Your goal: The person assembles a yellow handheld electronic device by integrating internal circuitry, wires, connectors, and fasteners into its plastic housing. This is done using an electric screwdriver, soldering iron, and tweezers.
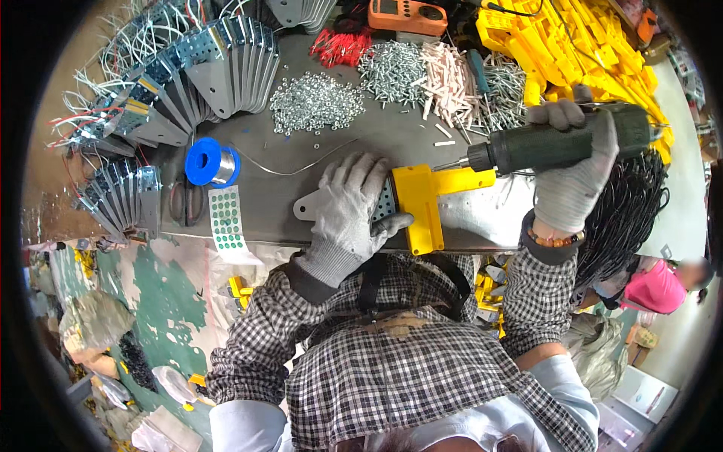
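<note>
My left hand (352, 203), in a grey glove, holds a grey metal plate with holes (385, 202) down near the table's front edge. Its thumb reaches the yellow plastic part (419, 207) joined to the plate's right end; the palm hides much of the plate. My right hand (576, 158), gloved too, is wrapped round a dark electric screwdriver (520, 145) held level. The driver's bit points left, its tip at the top of the yellow part. Whether a screw sits under the tip is too small to tell.
Piles of nuts (316, 104), screws (393, 71) and pale pink sleeves (449, 79) lie at the back. Metal plates with wires (218, 68) fan out on the left. A solder spool (212, 162) stands nearby. Yellow parts (572, 45) and black cables (621, 218) crowd the right.
</note>
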Demonstrator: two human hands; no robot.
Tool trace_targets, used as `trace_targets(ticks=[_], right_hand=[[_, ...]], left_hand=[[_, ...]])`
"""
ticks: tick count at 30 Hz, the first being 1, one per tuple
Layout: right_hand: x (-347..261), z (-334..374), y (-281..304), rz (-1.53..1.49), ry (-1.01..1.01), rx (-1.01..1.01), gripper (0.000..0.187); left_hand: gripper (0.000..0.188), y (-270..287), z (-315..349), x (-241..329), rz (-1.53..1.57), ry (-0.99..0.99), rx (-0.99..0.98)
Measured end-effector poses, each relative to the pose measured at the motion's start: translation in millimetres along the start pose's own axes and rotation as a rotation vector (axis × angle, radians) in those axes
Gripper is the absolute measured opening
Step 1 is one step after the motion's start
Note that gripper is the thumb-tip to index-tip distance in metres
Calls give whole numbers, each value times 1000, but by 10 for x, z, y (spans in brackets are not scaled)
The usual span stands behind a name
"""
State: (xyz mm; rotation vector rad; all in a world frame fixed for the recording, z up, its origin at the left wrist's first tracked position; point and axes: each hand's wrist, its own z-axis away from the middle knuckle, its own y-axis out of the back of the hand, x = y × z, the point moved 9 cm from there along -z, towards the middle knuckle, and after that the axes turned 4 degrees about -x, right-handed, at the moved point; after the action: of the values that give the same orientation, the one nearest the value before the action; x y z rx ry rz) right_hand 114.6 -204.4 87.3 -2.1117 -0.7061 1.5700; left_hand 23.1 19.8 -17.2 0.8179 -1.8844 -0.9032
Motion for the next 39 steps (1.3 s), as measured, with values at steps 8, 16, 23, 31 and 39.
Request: trace_targets(ticks=[8,16,23,31,39], right_hand=[[455,64,777,-273,-82,294,28],[682,55,871,-350,-138,318,27],[803,96,909,-350,-192,345,25],[851,114,893,-371,-161,366,18],[799,147,856,-297,-156,383,18]], left_hand=[[81,-159,28,-119,5,29,-280],[79,-121,10,-82,58,36,-257],[77,-61,-28,-116,168,106,-244],[71,-59,-32,-160,166,139,-244],[17,475,-267,-901,63,296,-117]])
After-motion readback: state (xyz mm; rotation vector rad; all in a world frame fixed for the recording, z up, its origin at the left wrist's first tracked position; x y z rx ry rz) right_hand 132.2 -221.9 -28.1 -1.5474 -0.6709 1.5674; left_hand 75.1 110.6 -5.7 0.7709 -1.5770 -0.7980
